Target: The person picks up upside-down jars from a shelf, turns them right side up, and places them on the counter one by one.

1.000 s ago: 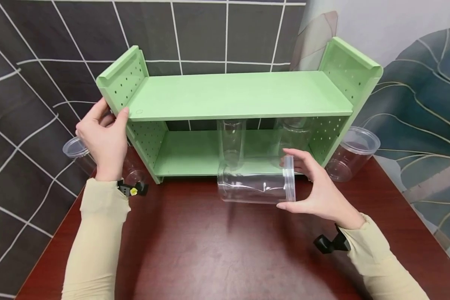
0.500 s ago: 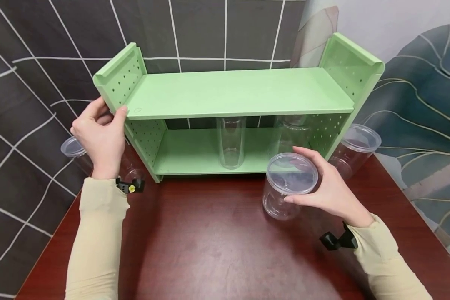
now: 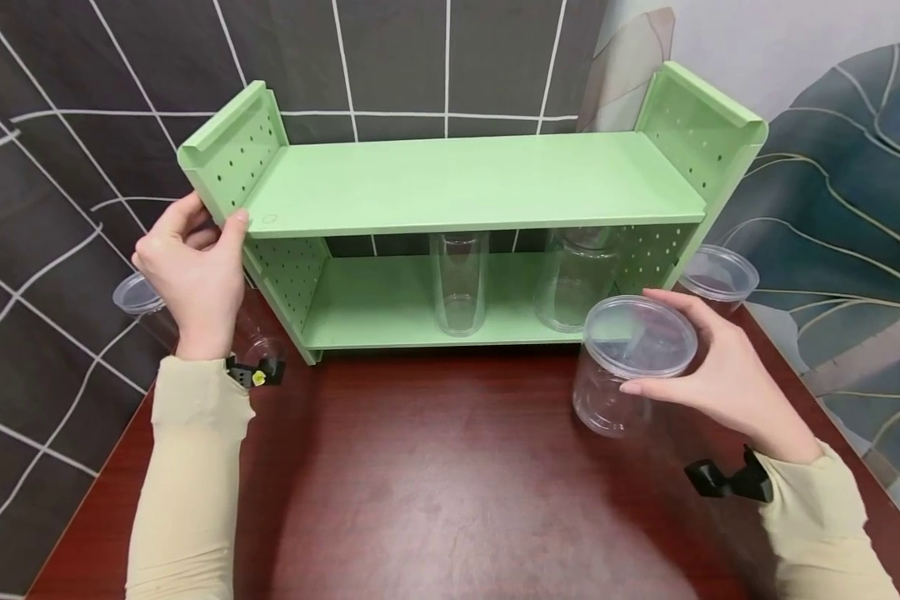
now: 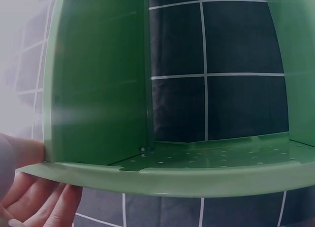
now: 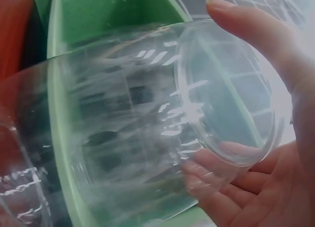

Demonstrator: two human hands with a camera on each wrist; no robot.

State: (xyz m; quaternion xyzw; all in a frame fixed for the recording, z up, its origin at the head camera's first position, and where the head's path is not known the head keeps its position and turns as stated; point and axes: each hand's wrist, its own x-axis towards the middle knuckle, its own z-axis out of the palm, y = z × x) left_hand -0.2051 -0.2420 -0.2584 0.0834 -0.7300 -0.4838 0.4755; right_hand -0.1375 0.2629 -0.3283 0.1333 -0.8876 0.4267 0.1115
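My right hand [image 3: 727, 375] grips a clear plastic jar [image 3: 607, 408] around its lidded top, thumb on the near side. The jar is roughly upright over the tabletop, in front of the right end of a green two-tier shelf [image 3: 457, 183]. In the right wrist view the fingers wrap below the jar's lid [image 5: 231, 89]. My left hand [image 3: 198, 279] holds the shelf's left side panel, with the thumb at the front corner of the upper board. From the left wrist view, its fingers [image 4: 54, 202] curl behind the panel's edge [image 4: 162, 180].
On the lower board stand a slim clear jar [image 3: 461, 292] and a wider clear jar [image 3: 570, 287]. Another lidded jar [image 3: 720, 271] is beyond the shelf's right side. A lidded jar [image 3: 137, 293] stands to the left, partly behind my left hand. Dark tiled wall [image 3: 397, 58] rises behind.
The jar in my right hand has turned from lying sideways to roughly upright and moved right. My left hand stays on the shelf's side panel.
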